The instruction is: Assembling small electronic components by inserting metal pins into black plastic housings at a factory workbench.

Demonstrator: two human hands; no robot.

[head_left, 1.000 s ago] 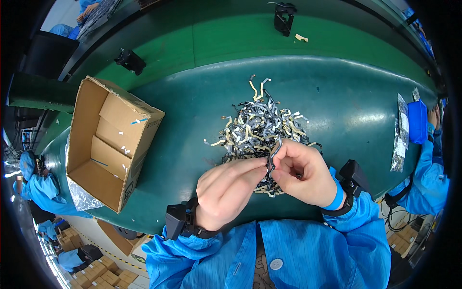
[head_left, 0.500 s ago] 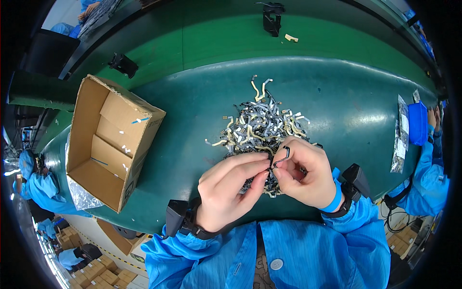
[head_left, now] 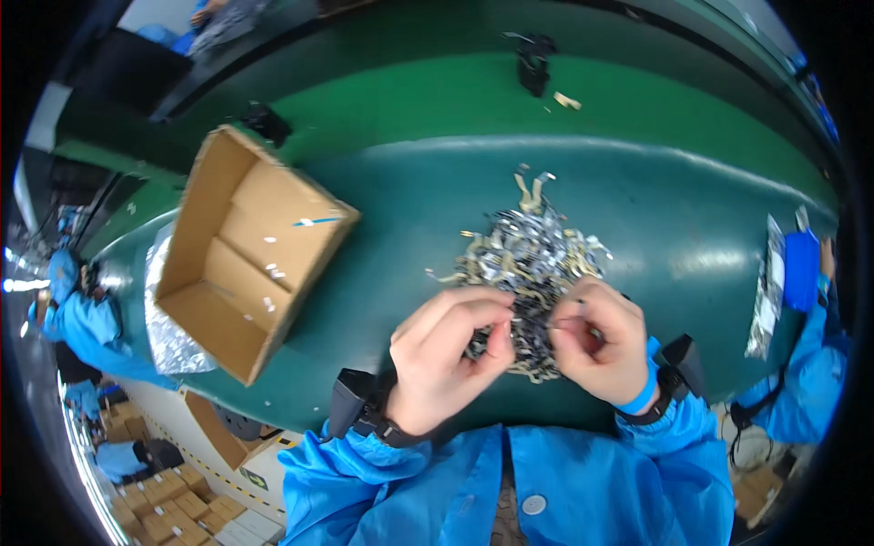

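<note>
A heap of small bent flex cables (head_left: pixel 528 246), silver-grey, black and cream, lies on the green table in front of me. Both hands are over the near part of this heap, a short gap between them. My left hand (head_left: pixel 446 359) is closed in a pinch, thumb against fingers; whatever it may hold is hidden. Thumb and forefinger of my right hand (head_left: pixel 605 341) are pinched together too. A small dark end, blurred, shows above its fingers and looks like part of a flex cable.
To the left stands an open cardboard box (head_left: pixel 259 255) with small white scraps inside and a blue strip on its flap. Clear plastic bags (head_left: pixel 168 314) lie beside it. A blue tray (head_left: pixel 801 270) is at the far right, near another person's sleeve (head_left: pixel 806 382). Black holders (head_left: pixel 534 68) stand behind.
My hands have come apart from where they met at the dark flex cable. The right has moved slightly right. The whole view has shifted and blurred.
</note>
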